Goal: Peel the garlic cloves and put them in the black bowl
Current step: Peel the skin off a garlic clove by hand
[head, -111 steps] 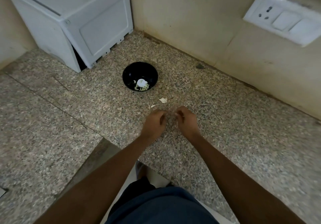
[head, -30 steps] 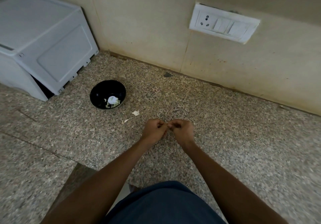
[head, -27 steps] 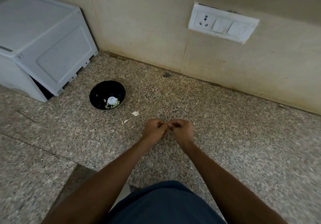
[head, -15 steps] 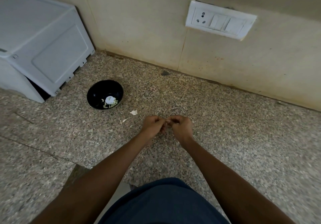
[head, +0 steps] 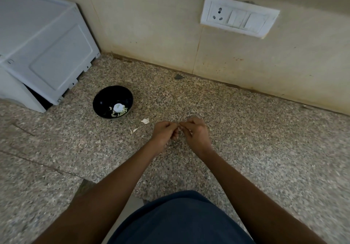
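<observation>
The light was soft, dim and warm, with no hard shadows; only a faint smudge of shade lay under the hands [head: 180,133] on the speckled bench [head: 265,139]. A small bright glint sat on the inner wall of the black bowl [head: 106,99]. The middle of the view was fairly sharp, while the near corners and the right edge smeared into blur. Wide-angle distortion bowed the wall line and tilted the switch plate [head: 239,19].

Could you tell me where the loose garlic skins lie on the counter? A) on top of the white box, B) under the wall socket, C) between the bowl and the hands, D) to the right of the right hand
C: the skins lie on the counter between the bowl and the left hand.
</observation>
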